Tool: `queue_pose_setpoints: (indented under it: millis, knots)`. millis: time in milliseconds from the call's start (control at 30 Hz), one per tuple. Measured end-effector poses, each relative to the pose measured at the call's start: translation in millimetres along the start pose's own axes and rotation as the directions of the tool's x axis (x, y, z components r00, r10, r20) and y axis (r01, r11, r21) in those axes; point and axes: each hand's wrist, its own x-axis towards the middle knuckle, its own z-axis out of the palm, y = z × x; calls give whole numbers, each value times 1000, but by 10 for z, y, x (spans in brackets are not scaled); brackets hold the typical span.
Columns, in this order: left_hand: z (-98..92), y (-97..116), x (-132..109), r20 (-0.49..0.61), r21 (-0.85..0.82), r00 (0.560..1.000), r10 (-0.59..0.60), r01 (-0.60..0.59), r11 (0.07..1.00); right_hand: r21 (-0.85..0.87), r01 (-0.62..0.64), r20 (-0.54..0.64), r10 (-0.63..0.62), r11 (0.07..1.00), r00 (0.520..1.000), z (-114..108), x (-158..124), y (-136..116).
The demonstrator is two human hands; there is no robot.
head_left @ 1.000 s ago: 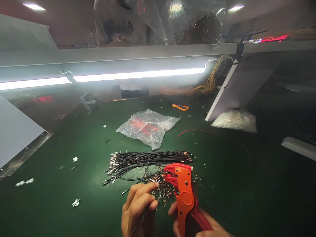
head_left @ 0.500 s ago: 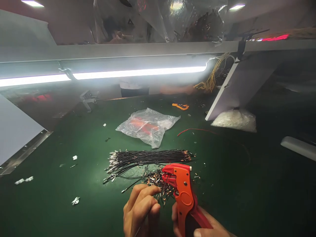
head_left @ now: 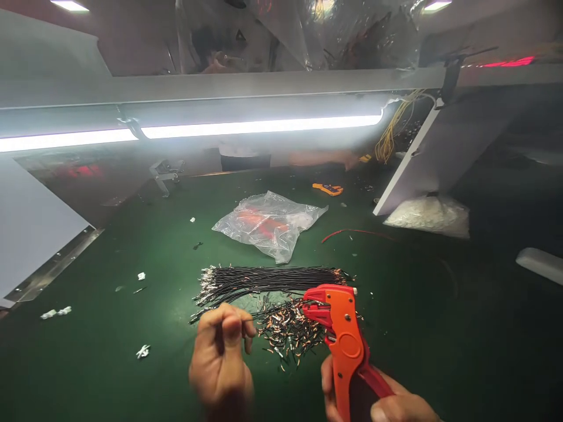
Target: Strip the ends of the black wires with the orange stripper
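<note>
My right hand (head_left: 391, 398) is wrapped round the handles of a red and orange wire stripper (head_left: 347, 328), its jaws pointing left. To its left, the fingers of my left hand (head_left: 224, 351) are pinched together on a thin black wire (head_left: 264, 316), which runs toward the stripper's jaws; its far end is hard to make out. Just below and between the hands lies a heap of short black wire offcuts (head_left: 290, 334) with copper-coloured bits. Beyond it, a bundle of black wires (head_left: 272, 278) lies sideways, with silvery terminals at the left ends and bare copper at the right.
A clear plastic bag (head_left: 272, 225) with something orange inside lies behind the bundle. Farther back are an orange-yellow tool (head_left: 328, 189) and a red wire (head_left: 352, 231). A filled bag (head_left: 428, 217) rests by the slanted white panel (head_left: 407, 158). White scraps (head_left: 143, 351) dot the left side.
My left hand has moved left, away from the stripper, and turned, its fingers now pinched on the wire. The stripper appears slightly farther right as the whole view shifts.
</note>
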Motion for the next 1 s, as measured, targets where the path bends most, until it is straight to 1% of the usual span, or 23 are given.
queue_pose_setpoints:
  millis: [67,100,133,167,200,233,300,333,367,400,467,500,533,567,600,633,667,733,767,867,900,933,1000]
  knots:
    - [64,-2,13,-47,-78,984,-173,169,982,54,-19,2,19,998,1000,-14,-13,-14]
    - [94,0,3,-55,-85,977,-205,200,976,62,-22,-10,23,998,1000,-15,-17,-23]
    - [119,3,-17,-65,-69,979,-194,190,979,66,-20,-27,22,998,999,-8,-21,-35]
    - [139,6,-43,-66,-41,987,-147,145,989,72,-11,-47,15,997,999,6,-23,-49]
    - [151,8,-73,-59,0,996,-70,70,998,78,3,-70,3,997,998,27,-23,-65]
    - [154,7,-104,-25,48,999,29,-28,998,81,19,-90,-12,996,996,53,-22,-82]
    - [130,-7,-154,51,114,973,226,-231,966,82,51,-104,-42,995,994,106,-13,-104]
    - [104,-18,-172,88,125,955,284,-293,948,68,67,-92,-61,995,994,127,-6,-105]
    - [73,-31,-186,118,124,946,303,-317,940,46,79,-72,-75,996,995,140,2,-98]
    - [42,-44,-198,144,117,948,285,-302,946,25,85,-44,-84,996,995,146,10,-83]
    - [0,-60,-224,244,101,952,183,-213,972,-19,81,-15,-82,996,997,143,23,-42]
    - [1,-63,-243,295,101,945,141,-177,979,-42,66,-25,-67,997,997,138,27,-22]
    - [20,-63,-267,382,105,916,119,-171,980,-56,50,-38,-52,997,998,136,28,-8]
    - [58,-60,-295,338,84,929,149,-187,979,-59,36,-52,-39,998,998,137,28,-1]
    - [109,-56,-327,238,58,953,189,-208,976,-52,33,-64,-36,998,997,143,27,-1]
    - [169,-50,-359,159,44,962,223,-233,972,-37,36,-69,-39,999,997,154,24,-7]
    - [229,-43,-389,118,35,958,262,-268,963,-13,45,-66,-45,999,997,169,21,-18]
    - [320,-28,-432,86,77,937,337,-344,936,19,56,-66,-55,998,996,207,13,-45]
    - [340,-21,-443,96,121,925,366,-376,919,24,55,-79,-53,998,995,225,7,-57]
    - [304,-4,-445,181,273,890,419,-454,848,13,38,-128,-36,999,991,259,-14,-75]
    - [274,-1,-441,222,312,866,448,-498,809,8,37,-145,-35,999,989,259,-21,-73]
    - [247,2,-437,264,339,831,489,-555,760,0,35,-150,-35,999,988,254,-27,-68]
    - [217,11,-433,322,371,750,578,-661,651,-25,28,-134,-31,999,991,232,-33,-54]
